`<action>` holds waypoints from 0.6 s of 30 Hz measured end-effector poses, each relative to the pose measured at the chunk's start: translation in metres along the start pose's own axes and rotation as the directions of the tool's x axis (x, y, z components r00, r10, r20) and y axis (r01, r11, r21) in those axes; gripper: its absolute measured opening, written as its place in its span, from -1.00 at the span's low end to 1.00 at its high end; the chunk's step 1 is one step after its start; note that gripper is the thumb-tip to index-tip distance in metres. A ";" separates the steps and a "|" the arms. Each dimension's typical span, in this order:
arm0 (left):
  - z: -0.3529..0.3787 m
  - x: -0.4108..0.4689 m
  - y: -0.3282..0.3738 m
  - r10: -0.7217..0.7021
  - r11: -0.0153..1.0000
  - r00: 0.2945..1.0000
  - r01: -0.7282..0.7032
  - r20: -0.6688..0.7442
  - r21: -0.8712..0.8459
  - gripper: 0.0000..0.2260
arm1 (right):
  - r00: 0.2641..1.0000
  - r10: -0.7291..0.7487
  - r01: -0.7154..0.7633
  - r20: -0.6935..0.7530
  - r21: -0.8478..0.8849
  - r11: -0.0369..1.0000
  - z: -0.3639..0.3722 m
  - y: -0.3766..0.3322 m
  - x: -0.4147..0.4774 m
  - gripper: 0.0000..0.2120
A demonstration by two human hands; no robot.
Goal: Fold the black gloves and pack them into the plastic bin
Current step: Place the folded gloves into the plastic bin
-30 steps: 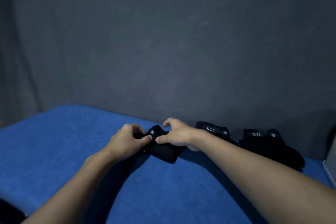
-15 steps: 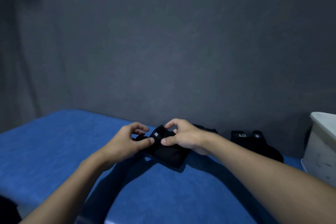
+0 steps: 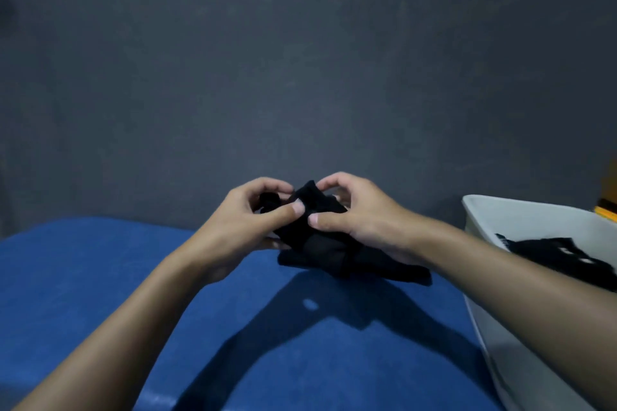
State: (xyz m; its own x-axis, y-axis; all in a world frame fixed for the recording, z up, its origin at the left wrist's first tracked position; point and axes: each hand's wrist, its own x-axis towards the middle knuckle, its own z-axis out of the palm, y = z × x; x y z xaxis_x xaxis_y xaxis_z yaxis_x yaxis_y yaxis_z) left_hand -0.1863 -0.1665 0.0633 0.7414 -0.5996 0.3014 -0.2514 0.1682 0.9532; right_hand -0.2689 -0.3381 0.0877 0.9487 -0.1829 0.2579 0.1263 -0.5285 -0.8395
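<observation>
Head view: left hand and right hand pinch a folded black fabric glove; white plastic bin sits rightward, nearer the right hand.

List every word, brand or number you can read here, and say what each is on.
No text can be read.
Two white patches on the black gloves in the bin: too blurred to read.
The glove pinched by the left hand and right hand: no label shows.
</observation>
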 end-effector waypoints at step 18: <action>0.225 0.056 0.069 0.181 0.983 0.891 -0.182 0.417 -0.039 -0.84 | 0.839 0.028 -0.161 -0.543 -0.198 0.967 -0.199 0.012 -0.187 -0.87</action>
State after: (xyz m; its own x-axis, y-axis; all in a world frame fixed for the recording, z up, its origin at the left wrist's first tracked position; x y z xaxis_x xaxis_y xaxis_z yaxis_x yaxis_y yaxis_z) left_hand -0.3020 -0.3642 0.1404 0.3552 -0.8298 0.4304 -0.3578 0.3047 0.8827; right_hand -0.5027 -0.4751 0.1239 0.6422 -0.6188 0.4524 -0.0875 -0.6455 -0.7587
